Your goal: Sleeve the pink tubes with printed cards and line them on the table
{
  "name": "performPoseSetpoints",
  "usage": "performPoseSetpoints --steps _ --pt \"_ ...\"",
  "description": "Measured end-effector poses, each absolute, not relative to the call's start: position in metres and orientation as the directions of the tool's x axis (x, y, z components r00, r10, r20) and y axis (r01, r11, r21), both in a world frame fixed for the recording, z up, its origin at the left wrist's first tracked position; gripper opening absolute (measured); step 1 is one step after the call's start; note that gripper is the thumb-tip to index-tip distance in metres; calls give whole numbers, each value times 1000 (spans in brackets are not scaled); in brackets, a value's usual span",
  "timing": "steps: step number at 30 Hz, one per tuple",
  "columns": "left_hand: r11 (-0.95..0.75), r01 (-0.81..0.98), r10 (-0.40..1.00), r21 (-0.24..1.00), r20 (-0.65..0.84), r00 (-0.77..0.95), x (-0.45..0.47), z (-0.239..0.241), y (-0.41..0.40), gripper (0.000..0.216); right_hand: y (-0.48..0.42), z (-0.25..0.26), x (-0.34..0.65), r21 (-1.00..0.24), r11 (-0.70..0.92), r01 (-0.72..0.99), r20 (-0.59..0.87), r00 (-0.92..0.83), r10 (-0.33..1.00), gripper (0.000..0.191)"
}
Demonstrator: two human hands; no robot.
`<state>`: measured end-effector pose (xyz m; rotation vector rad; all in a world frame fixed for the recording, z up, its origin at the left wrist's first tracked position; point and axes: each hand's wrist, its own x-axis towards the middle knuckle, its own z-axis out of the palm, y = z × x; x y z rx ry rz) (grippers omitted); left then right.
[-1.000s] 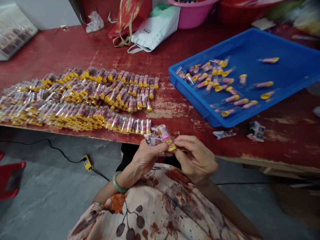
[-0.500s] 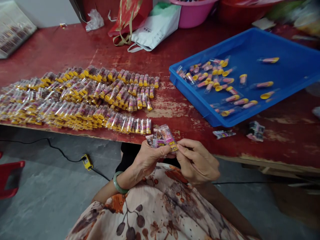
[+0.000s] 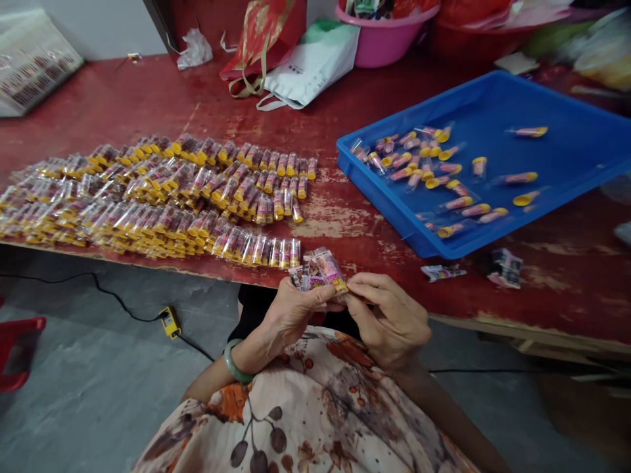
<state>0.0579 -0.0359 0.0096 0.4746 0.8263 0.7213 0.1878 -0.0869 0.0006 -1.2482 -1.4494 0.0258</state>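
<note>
Red, worn counter [image 3: 345, 217] carries rows of wrapped tubes [image 3: 162, 203] and a blue tray [image 3: 582, 131]. At its near edge, the left hand [image 3: 290, 312] pinches a small bundle of labels [image 3: 318, 269]; the right hand [image 3: 389, 318] pinches the bundle's outer end.

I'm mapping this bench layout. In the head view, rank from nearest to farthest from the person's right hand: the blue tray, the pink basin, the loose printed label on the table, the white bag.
From the right hand:
1. Loose printed label, just to its right on the table edge.
2. Blue tray, farther back on the right.
3. White bag, far back, centre.
4. Pink basin, at the back edge, just beyond the bag.
</note>
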Motion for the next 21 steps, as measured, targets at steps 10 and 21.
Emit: performPoseSetpoints --steps 10,21 --pt "651 -369 740 663 -445 504 53 10 -36 29 -87 3 186 -656 394 643 663 243 708 33" --pt "674 -308 685 671 -414 599 45 10 -34 32 -79 23 206 -630 453 631 514 -98 852 67"
